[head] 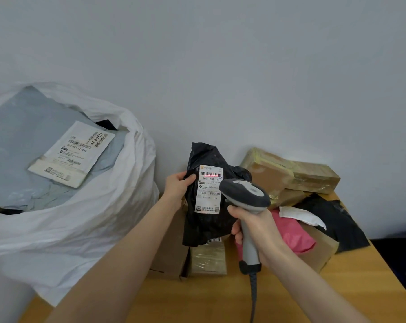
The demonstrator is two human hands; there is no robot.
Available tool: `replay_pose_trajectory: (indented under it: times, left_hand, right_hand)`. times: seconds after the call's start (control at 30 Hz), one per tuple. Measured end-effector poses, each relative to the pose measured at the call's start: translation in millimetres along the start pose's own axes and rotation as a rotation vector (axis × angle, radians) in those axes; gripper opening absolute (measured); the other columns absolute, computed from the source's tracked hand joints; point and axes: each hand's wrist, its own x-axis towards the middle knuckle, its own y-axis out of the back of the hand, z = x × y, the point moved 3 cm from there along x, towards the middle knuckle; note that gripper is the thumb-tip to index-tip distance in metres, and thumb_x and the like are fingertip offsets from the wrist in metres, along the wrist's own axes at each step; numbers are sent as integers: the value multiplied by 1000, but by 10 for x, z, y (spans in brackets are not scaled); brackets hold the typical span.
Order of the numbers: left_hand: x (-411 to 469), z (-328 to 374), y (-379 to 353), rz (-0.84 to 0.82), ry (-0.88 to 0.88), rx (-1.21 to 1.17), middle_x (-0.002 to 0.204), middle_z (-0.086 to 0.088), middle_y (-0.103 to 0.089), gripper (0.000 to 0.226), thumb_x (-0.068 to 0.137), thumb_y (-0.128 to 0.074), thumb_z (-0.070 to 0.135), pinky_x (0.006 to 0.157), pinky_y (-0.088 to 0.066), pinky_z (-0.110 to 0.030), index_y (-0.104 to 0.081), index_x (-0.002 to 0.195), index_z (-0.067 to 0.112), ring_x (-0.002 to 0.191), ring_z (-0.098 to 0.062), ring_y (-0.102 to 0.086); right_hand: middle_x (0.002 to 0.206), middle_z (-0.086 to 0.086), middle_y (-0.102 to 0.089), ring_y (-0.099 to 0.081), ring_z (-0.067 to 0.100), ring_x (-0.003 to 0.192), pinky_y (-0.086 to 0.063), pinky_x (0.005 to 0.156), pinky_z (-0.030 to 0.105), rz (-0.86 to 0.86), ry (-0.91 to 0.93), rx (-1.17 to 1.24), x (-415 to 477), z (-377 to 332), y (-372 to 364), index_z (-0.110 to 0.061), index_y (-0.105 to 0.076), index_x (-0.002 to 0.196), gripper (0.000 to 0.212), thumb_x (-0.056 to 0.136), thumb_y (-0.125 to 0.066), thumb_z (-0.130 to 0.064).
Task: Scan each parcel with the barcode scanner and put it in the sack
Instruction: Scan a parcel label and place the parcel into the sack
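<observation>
My left hand (178, 185) grips the left edge of a black plastic parcel (209, 227) and holds it upright above the table. Its white shipping label (209, 190) faces me, and a red scan line lies across the top barcode. My right hand (255, 226) grips the handle of a grey barcode scanner (246, 194), whose head points at the label from just to its right. The big white sack (85, 217) stands open at the left, with a grey parcel (22, 145) bearing a white label lying on top inside.
Several parcels lie on the wooden table (197, 299) against the wall: tape-wrapped brown boxes (288, 173) at the back right, a pink bag (295, 236), a black bag (332, 217), and brown boxes (206, 257) under the held parcel. The scanner cable (253, 297) hangs toward me.
</observation>
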Motion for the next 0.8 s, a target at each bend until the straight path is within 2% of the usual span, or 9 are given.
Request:
replay_pose_trajectory:
  times: [0.37,0.43,0.7,0.8]
  left_hand:
    - [-19,10,1,7,-8,24,85,-2,-71,16,91,-62,5,64,-53,-21,-69,106,7,77,-15,-68]
    - [-25,23,-16,5,-13,18,83,-1,-71,13,92,-62,5,60,-52,-18,-69,101,10,75,-13,-67]
    - [-4,40,-30,9,-21,42,78,5,-72,18,91,-62,6,64,-50,-19,-69,84,20,75,-10,-68]
    - [13,44,-39,4,-27,42,76,6,-72,16,91,-62,5,64,-51,-20,-70,87,18,74,-11,-68]
  right_hand:
    - [48,9,-56,-47,16,36,-40,39,25,-8,-12,26,7,-2,52,-1,-62,73,19,86,-70,-13]
    - [49,9,-56,-47,16,36,-40,38,25,-7,-10,41,11,-1,61,-2,-62,73,19,86,-70,-13]
    - [49,9,-56,-47,16,37,-41,39,24,-20,-3,62,23,-24,66,-4,-61,73,19,85,-71,-15]
    - [49,9,-55,-46,17,37,-40,40,24,-16,-9,68,22,-29,76,-4,-60,72,20,85,-71,-14]
